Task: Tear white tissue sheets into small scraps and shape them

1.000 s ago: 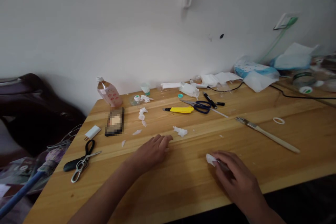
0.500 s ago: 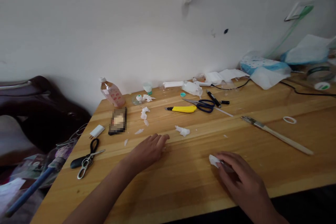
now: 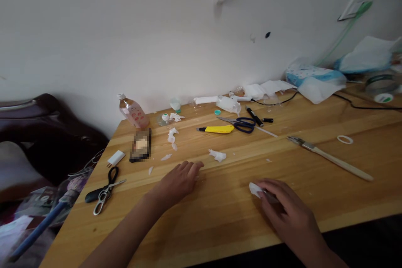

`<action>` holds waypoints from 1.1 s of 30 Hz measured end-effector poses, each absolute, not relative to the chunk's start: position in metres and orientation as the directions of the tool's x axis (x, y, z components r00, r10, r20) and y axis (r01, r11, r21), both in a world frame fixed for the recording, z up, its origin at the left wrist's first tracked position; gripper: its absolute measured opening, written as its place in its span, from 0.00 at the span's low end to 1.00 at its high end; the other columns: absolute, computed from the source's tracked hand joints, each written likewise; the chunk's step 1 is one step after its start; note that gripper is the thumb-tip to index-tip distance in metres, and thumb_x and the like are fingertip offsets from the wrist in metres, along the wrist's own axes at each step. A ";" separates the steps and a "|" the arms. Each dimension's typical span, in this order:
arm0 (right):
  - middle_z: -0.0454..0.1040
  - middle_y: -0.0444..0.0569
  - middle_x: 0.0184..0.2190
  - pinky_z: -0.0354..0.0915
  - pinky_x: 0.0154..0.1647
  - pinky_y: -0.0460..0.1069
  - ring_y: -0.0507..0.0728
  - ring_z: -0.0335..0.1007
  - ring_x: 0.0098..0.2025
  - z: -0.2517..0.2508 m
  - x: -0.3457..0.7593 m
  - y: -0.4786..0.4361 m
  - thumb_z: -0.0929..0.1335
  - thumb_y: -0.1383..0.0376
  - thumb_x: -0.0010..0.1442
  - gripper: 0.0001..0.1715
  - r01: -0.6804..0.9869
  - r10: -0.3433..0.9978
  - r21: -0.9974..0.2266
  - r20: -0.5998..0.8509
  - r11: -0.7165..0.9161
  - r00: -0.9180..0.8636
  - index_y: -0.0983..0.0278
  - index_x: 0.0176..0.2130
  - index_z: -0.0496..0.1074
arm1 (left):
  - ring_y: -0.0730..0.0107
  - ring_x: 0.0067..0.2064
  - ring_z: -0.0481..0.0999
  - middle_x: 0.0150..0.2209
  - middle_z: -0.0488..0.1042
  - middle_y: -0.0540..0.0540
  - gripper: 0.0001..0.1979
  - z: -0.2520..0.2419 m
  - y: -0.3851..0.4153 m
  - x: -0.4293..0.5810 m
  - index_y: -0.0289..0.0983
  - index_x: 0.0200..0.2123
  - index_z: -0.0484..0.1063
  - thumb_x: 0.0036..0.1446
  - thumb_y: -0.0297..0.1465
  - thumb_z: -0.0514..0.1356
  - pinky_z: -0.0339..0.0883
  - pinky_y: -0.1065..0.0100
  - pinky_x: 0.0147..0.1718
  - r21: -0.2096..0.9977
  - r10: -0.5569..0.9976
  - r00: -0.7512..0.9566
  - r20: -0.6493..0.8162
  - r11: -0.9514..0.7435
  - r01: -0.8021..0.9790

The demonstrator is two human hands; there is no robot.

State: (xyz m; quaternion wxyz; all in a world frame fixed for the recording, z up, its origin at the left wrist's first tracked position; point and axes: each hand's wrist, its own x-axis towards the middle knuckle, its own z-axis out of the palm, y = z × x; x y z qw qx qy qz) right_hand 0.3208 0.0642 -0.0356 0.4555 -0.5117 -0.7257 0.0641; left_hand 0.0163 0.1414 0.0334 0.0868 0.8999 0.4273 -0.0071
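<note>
My right hand (image 3: 290,213) is closed, a crumpled white tissue (image 3: 255,189) sticking out past its thumb and fingertips. Something clear or shiny shows behind the tissue, too dim to name. On the wooden table (image 3: 220,222), my left hand (image 3: 180,180) rests back up with its fingers curled down. What lies under those fingers, if anything, is hidden. Just beyond that hand is another crumpled tissue piece (image 3: 217,155). Farther back, a yellow utility knife (image 3: 218,129) lies beside dark-handled scissors (image 3: 243,124).
A paintbrush (image 3: 333,159) and a white ring (image 3: 344,139) lie at right. A pink-liquid bottle (image 3: 135,113), phone (image 3: 140,145), white charger (image 3: 116,158) and small metal scissors (image 3: 102,201) occupy the left. Tissue packs (image 3: 314,77) and a black cable (image 3: 354,104) are by the wall.
The camera view has shifted slightly. Both hands keep nearly the same pose, and the tissue stays in my right hand.
</note>
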 end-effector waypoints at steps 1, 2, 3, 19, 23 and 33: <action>0.76 0.51 0.46 0.74 0.47 0.53 0.58 0.74 0.48 -0.036 0.321 0.064 0.66 0.68 0.68 0.12 0.684 0.797 -0.555 0.600 0.474 -0.065 0.58 0.51 0.70 | 0.60 0.53 0.73 0.50 0.73 0.42 0.20 0.031 0.142 0.016 0.38 0.60 0.58 0.66 0.22 0.49 0.68 0.58 0.53 0.139 0.764 0.640 -0.084 -0.627 0.767; 0.76 0.51 0.46 0.74 0.47 0.53 0.57 0.74 0.48 -0.037 0.321 0.065 0.66 0.69 0.68 0.13 0.684 0.794 -0.551 0.604 0.478 -0.068 0.58 0.51 0.70 | 0.59 0.53 0.73 0.50 0.73 0.41 0.20 0.029 0.142 0.016 0.38 0.60 0.58 0.66 0.22 0.49 0.68 0.57 0.53 0.129 0.761 0.643 -0.082 -0.632 0.764; 0.76 0.50 0.46 0.73 0.48 0.52 0.57 0.74 0.49 -0.037 0.320 0.065 0.66 0.69 0.68 0.13 0.683 0.791 -0.548 0.607 0.482 -0.071 0.59 0.51 0.70 | 0.58 0.53 0.73 0.50 0.73 0.41 0.20 0.028 0.143 0.014 0.39 0.60 0.59 0.66 0.22 0.49 0.69 0.57 0.52 0.119 0.761 0.644 -0.081 -0.634 0.764; 0.72 0.49 0.43 0.73 0.43 0.49 0.54 0.74 0.43 0.026 0.258 0.091 0.62 0.77 0.63 0.21 0.574 0.766 -0.507 0.436 0.643 -0.473 0.59 0.51 0.69 | 0.62 0.49 0.76 0.47 0.74 0.42 0.15 0.032 0.130 -0.072 0.39 0.54 0.65 0.68 0.24 0.48 0.73 0.60 0.47 0.230 0.867 0.480 0.130 -0.498 0.836; 0.75 0.47 0.36 0.74 0.35 0.54 0.60 0.75 0.37 0.025 0.229 0.112 0.66 0.79 0.53 0.16 0.613 0.650 -0.220 0.309 0.759 -0.694 0.61 0.38 0.72 | 0.62 0.51 0.74 0.49 0.74 0.42 0.17 0.029 0.156 -0.073 0.40 0.54 0.71 0.69 0.23 0.48 0.71 0.60 0.49 0.278 0.806 0.572 0.152 -0.590 0.758; 0.77 0.49 0.40 0.70 0.40 0.52 0.58 0.72 0.39 0.019 0.180 0.135 0.62 0.72 0.64 0.19 0.577 0.584 -0.140 0.358 0.805 -0.728 0.63 0.53 0.71 | 0.68 0.48 0.74 0.49 0.71 0.45 0.26 0.004 0.153 -0.077 0.50 0.62 0.65 0.66 0.21 0.50 0.72 0.66 0.45 0.526 0.823 0.527 0.213 -0.551 0.648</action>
